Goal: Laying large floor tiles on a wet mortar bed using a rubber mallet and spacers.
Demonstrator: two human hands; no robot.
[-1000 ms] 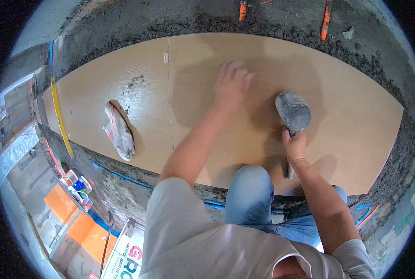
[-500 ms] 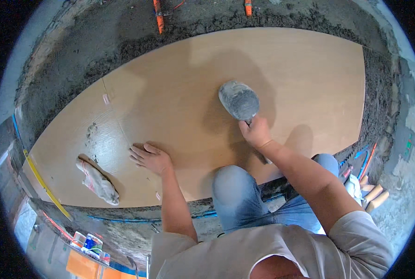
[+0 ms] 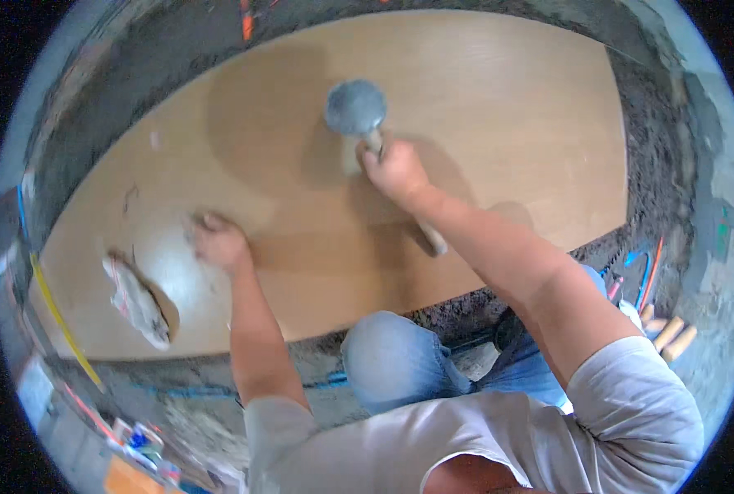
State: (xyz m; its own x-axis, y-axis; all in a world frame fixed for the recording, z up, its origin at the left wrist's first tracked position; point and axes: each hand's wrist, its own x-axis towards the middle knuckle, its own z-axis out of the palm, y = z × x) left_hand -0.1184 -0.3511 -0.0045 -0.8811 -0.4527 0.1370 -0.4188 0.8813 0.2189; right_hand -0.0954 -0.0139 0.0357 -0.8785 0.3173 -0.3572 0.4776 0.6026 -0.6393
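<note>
My right hand [image 3: 396, 173] is closed round the wooden handle of a rubber mallet [image 3: 356, 108]. Its round grey head is held over a large beige tile [image 3: 498, 107], and the handle's end sticks out below my wrist. My left hand [image 3: 221, 242] is at the tile surface farther left, its fingers apart but blurred; whether it presses down I cannot tell. A crumpled whitish cloth or glove [image 3: 139, 303] with reddish stripes lies left of that hand, near a dark smear on the tile.
Dark, rough mortar [image 3: 659, 140] borders the tile. A yellow strip [image 3: 58, 317] crosses its left end. Wooden-handled tools [image 3: 670, 333] and an orange rod [image 3: 652, 272] lie at the right. My bent knee [image 3: 387, 354] is at the near edge. Small containers [image 3: 140, 440] stand lower left.
The mallet and my right hand have moved left and farther away, with the head turned. My left hand has shifted left and away. The whole view has shifted slightly.
</note>
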